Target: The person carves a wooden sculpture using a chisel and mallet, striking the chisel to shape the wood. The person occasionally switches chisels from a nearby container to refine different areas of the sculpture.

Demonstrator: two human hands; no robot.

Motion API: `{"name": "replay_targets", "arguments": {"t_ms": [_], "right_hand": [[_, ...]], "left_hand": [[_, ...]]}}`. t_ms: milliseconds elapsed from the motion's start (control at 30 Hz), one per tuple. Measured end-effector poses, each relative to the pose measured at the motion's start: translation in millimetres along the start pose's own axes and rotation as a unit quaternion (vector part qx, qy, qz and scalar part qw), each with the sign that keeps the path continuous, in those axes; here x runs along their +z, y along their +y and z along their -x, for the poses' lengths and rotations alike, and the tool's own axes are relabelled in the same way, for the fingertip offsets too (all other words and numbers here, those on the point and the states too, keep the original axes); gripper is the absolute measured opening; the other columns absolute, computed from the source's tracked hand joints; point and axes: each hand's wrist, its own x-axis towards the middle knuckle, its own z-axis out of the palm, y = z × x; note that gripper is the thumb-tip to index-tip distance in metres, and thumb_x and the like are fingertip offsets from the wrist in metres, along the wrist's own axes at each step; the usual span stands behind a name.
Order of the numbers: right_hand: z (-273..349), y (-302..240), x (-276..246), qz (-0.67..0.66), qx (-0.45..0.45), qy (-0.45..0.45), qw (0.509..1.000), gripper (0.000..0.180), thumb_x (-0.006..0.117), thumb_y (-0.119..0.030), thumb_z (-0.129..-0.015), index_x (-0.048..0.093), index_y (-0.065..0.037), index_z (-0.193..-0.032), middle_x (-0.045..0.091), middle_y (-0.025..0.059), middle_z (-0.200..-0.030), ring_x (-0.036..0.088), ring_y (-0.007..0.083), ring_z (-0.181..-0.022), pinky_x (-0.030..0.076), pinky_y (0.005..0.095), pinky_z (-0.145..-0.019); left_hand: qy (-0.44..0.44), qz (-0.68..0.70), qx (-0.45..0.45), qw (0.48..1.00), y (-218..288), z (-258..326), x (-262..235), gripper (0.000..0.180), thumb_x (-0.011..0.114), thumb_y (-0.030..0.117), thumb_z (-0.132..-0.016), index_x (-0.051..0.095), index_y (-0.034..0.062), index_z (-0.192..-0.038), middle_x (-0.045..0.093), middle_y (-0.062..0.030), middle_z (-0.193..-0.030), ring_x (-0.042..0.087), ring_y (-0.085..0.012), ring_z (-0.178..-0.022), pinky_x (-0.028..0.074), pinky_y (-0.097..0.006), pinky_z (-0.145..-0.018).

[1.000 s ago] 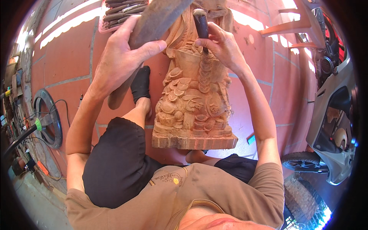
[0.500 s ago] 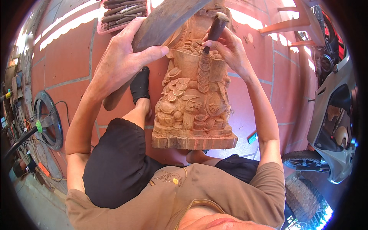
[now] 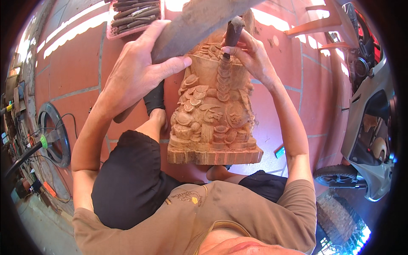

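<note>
My left hand (image 3: 136,70) is wrapped round a long, flat wooden mallet (image 3: 187,36); its narrow end sticks out below my wrist, and its broad end reaches over the far part of a carved wooden sculpture (image 3: 212,106). In my right hand (image 3: 253,57) a carving chisel (image 3: 233,35) stands nearly upright, its dark handle gripped by fingers and thumb. The chisel's lower end meets the top of a column of stacked carved coins; its cutting edge is too small to make out. The mallet's broad end is beside the handle's top; whether they touch I cannot tell.
A pink basket (image 3: 111,35) full of dark-handled tools sits on the tiled floor at the far left. An orange-brown chair (image 3: 314,26) stands far right, with a grey motorbike (image 3: 361,114) nearer. A wheel-shaped base (image 3: 52,135) with cables lies left. My legs flank the carving.
The mallet and my left hand have shifted slightly right and nearer. My right hand and the chisel have moved a little left, and the chisel leans less.
</note>
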Motion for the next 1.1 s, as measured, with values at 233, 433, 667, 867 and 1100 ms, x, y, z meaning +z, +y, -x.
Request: {"name": "replay_targets", "arguments": {"t_ms": [233, 433, 667, 867, 1100], "right_hand": [[1.5, 6.4, -0.4, 0.028, -0.018, 0.003, 0.999, 0.033, 0.070, -0.013, -0.090, 0.058, -0.007, -0.120, 0.069, 0.0070, -0.100, 0.069, 0.0180, -0.094, 0.054, 0.0371, -0.087], [6.9, 30.1, -17.2, -0.154, 0.034, 0.015, 0.987, 0.031, 0.065, -0.008, -0.095, 0.055, -0.004, -0.124, 0.068, 0.0073, -0.106, 0.068, 0.0184, -0.102, 0.057, 0.0313, -0.087], [13.9, 30.3, -26.3, -0.178, 0.036, 0.029, 0.983, 0.029, 0.062, -0.004, -0.095, 0.054, -0.004, -0.123, 0.067, 0.0088, -0.109, 0.068, 0.0183, -0.103, 0.057, 0.0321, -0.088], [12.4, 32.5, -17.1, -0.180, 0.013, 0.008, 0.984, 0.028, 0.061, -0.001, -0.095, 0.056, -0.004, -0.122, 0.067, 0.0091, -0.111, 0.067, 0.0190, -0.104, 0.056, 0.0336, -0.092], [14.9, 32.8, -22.1, -0.173, -0.004, -0.003, 0.985, 0.031, 0.063, -0.002, -0.093, 0.054, -0.005, -0.123, 0.066, 0.0057, -0.107, 0.067, 0.0175, -0.102, 0.055, 0.0326, -0.091]], "left_hand": [[-0.040, -0.008, -0.021, 0.999, 1.4, 3.1, 7.7, 0.053, 0.076, 0.024, -0.086, 0.050, 0.0014, -0.126, 0.069, -0.0187, -0.091, 0.069, -0.0247, -0.084, 0.052, -0.038, -0.078], [-0.053, -0.014, -0.013, 0.998, -10.5, 1.7, 1.5, 0.056, 0.076, 0.026, -0.085, 0.050, 0.0023, -0.129, 0.070, -0.0205, -0.093, 0.069, -0.0269, -0.085, 0.052, -0.038, -0.079], [-0.046, -0.004, -0.031, 0.998, -2.2, -0.8, 1.7, 0.061, 0.077, 0.025, -0.084, 0.050, -0.0001, -0.133, 0.068, -0.0142, -0.103, 0.064, -0.0206, -0.096, 0.050, -0.035, -0.087], [-0.066, 0.015, -0.046, 0.997, 17.4, -1.9, 1.9, 0.064, 0.079, 0.023, -0.082, 0.050, -0.0013, -0.134, 0.066, -0.0117, -0.110, 0.061, -0.0176, -0.103, 0.048, -0.034, -0.091], [-0.055, 0.023, -0.007, 0.998, 24.1, -4.2, 7.3, 0.063, 0.080, 0.022, -0.081, 0.051, -0.0012, -0.132, 0.066, -0.0108, -0.111, 0.061, -0.0174, -0.103, 0.047, -0.033, -0.094]]}}
